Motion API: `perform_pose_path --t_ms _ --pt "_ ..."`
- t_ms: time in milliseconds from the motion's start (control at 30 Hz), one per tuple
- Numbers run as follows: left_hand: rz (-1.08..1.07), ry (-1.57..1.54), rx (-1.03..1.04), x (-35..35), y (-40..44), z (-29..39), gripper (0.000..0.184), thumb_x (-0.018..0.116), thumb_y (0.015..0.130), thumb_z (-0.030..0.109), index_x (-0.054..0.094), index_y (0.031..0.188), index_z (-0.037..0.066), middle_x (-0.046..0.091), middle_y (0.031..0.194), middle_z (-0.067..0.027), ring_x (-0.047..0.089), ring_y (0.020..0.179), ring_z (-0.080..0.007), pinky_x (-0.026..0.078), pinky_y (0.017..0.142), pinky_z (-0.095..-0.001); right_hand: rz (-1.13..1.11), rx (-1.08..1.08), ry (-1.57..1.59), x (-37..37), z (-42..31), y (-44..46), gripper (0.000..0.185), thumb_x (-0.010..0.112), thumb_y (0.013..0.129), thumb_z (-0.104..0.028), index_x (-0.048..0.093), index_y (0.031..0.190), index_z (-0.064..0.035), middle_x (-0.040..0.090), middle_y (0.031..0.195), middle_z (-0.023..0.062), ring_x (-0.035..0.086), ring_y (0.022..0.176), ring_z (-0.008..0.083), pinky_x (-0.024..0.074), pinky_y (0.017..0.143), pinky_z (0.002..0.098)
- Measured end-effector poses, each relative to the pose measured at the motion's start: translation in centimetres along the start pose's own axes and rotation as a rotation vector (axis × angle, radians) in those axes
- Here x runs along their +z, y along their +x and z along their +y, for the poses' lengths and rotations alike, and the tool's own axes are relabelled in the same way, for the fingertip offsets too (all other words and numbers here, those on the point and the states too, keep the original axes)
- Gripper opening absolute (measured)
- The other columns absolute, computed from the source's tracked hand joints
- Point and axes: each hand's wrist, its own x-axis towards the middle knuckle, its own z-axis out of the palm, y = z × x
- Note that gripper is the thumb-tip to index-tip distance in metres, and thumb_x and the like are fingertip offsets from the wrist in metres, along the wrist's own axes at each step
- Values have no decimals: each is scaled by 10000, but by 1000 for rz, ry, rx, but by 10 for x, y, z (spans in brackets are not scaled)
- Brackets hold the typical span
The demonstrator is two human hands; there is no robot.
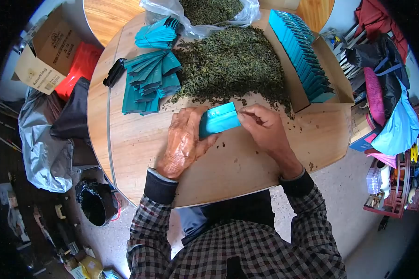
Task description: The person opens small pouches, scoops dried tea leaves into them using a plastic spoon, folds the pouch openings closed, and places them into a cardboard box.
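A small teal foil packet [220, 120] lies tilted between my two hands, over the front part of the round wooden table. My left hand [184, 139] is closed around its left end, fingers behind it and thumb along its lower edge. At its right end, the thumb and forefinger of my right hand [264, 128] are pinched together at the packet's edge. Just beyond my hands spreads a heap of loose dark green tea leaves [228, 60]. Fanned teal packets [151, 79] are stacked to the left of the heap, with a bundled stack of teal packets [157, 33] behind them.
A cardboard box [307, 106] holding rows of teal packets [302, 56] stands right of the heap. Behind it sits a clear plastic bag [200, 31] of leaves. A black object [114, 73] lies at the table's left. A black-lined bin [96, 204] stands on the floor, left.
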Motion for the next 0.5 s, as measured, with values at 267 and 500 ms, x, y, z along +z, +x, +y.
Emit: perform_pose_path --t_ms 267,500 --pt "-202 -437 -276 -16 1 6 579 897 795 139 606 1279 8 666 1179 -148 660 1118 -282 517 979 -406 -182 -369 -369 -15 -26 -3 294 795 882 -13 730 1168 -41 622 1102 83 659 939 191 536 781 299" --pt "-201 -699 -250 -17 -1 -1 538 920 812 206 663 1234 -6 666 1143 -120 654 1078 -236 514 942 -357 -113 -580 -348 -12 -30 -5 276 813 806 55 745 1056 -40 629 1106 98 664 975 225 562 777 334"
